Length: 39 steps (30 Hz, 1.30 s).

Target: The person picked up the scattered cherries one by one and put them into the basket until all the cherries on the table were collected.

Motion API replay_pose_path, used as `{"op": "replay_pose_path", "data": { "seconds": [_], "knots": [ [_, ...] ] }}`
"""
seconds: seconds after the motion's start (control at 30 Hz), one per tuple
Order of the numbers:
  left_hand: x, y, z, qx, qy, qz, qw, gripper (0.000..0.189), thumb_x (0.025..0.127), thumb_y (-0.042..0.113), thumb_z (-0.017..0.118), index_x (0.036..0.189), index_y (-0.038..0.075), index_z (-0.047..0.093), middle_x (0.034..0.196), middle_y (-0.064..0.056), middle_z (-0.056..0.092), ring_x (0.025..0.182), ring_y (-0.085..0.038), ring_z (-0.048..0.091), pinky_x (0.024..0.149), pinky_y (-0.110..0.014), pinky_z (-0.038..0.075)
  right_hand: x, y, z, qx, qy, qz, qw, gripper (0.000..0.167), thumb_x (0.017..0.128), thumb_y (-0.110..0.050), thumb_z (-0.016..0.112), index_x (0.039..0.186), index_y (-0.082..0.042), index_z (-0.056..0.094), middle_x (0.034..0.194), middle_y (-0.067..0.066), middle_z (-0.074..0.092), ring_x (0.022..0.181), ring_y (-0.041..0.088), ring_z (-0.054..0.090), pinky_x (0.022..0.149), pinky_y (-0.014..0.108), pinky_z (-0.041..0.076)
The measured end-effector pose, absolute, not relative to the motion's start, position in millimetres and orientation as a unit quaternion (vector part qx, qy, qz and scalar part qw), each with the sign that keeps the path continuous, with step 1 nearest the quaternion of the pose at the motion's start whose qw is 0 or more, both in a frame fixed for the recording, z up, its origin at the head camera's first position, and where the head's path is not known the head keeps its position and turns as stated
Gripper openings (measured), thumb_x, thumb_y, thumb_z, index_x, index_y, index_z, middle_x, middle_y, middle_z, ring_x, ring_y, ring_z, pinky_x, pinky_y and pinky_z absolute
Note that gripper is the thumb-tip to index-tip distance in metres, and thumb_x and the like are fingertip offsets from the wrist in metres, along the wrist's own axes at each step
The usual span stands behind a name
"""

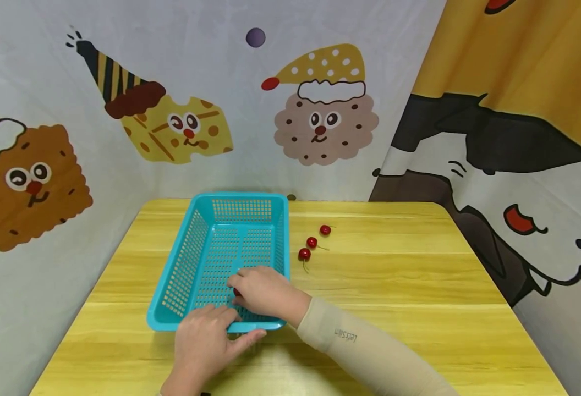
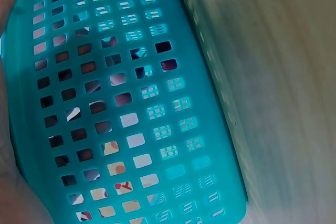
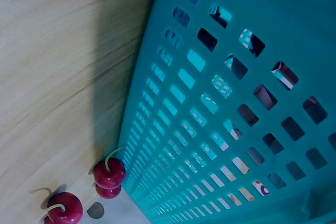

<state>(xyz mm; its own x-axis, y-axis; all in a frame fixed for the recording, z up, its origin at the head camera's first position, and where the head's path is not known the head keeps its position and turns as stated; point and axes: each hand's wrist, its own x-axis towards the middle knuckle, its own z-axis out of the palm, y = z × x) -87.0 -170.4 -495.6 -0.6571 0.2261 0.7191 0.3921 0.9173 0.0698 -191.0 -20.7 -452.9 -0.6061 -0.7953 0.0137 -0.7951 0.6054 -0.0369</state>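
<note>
Head view: the left hand [image 1: 202, 338] grips the blue basket [image 1: 172, 258] at its near rim, fingers inside and thumb outside, presumably steadying it. The right hand [image 1: 266, 290] pinches a cherry [image 1: 236, 292] low inside. Three cherries [image 1: 312, 242] lie just beside, on the table [image 1: 394, 264], likely for easy reach.

A snug beige sleeve [image 1: 370, 352] covers the right arm [image 1: 409, 379] down to the wrist [image 1: 297, 309], and I can make out small dark lettering [image 1: 346, 335] near its cuff [image 1: 314, 325]. The right hand [image 1: 262, 290] and left hand [image 1: 203, 336] are bare.
</note>
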Motion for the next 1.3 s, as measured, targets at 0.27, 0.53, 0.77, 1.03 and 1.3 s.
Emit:
{"op": "replay_pose_path", "data": {
  "seconds": [0.27, 0.53, 0.77, 1.03, 1.3],
  "knots": [
    [-88, -171, -497, -0.174, -0.898, -0.113, 0.387, 0.077, 0.09, 0.092, 0.045, 0.063, 0.023, 0.065, 0.056, 0.01, 0.061, 0.049, -0.011, 0.053, 0.047, -0.026, 0.041, -192, -21, -457, -0.447, 0.894, -0.007, -0.016, 0.013, 0.103, -0.038, 0.072, 0.104, -0.025, 0.069, 0.087, -0.012, 0.065, 0.074, 0.003, 0.056, 0.068, 0.021, 0.05],
    [-88, -170, -495, -0.175, -0.898, -0.11, 0.388, 0.077, 0.09, 0.092, 0.044, 0.065, 0.023, 0.066, 0.058, 0.009, 0.061, 0.05, -0.012, 0.054, 0.047, -0.028, 0.042, -192, -19, -459, -0.448, 0.893, -0.002, -0.026, 0.015, 0.103, -0.038, 0.071, 0.104, -0.023, 0.07, 0.089, -0.011, 0.068, 0.077, 0.004, 0.059, 0.074, 0.023, 0.055],
    [-88, -170, -496, -0.173, -0.899, -0.107, 0.387, 0.078, 0.091, 0.092, 0.042, 0.065, 0.023, 0.066, 0.057, 0.009, 0.061, 0.05, -0.012, 0.054, 0.047, -0.028, 0.042, -191, -20, -457, -0.448, 0.894, -0.008, -0.019, 0.015, 0.103, -0.037, 0.072, 0.105, -0.022, 0.07, 0.089, -0.009, 0.068, 0.076, 0.005, 0.058, 0.076, 0.024, 0.056],
    [-90, -171, -496, -0.175, -0.896, -0.108, 0.393, 0.077, 0.09, 0.092, 0.046, 0.064, 0.022, 0.065, 0.057, 0.008, 0.061, 0.049, -0.013, 0.053, 0.047, -0.028, 0.041, -192, -20, -455, -0.447, 0.894, -0.011, -0.016, 0.016, 0.104, -0.039, 0.071, 0.107, -0.023, 0.072, 0.092, -0.01, 0.07, 0.08, 0.004, 0.062, 0.078, 0.025, 0.057],
    [-89, -171, -496, -0.176, -0.895, -0.106, 0.397, 0.079, 0.092, 0.091, 0.041, 0.063, 0.021, 0.065, 0.056, 0.008, 0.059, 0.049, -0.012, 0.051, 0.046, -0.027, 0.039, -196, -6, -445, -0.473, 0.848, -0.213, -0.111, 0.014, 0.106, -0.024, 0.067, 0.109, -0.017, 0.078, 0.099, -0.006, 0.079, 0.085, 0.006, 0.073, 0.082, 0.021, 0.059]
  ]
}}
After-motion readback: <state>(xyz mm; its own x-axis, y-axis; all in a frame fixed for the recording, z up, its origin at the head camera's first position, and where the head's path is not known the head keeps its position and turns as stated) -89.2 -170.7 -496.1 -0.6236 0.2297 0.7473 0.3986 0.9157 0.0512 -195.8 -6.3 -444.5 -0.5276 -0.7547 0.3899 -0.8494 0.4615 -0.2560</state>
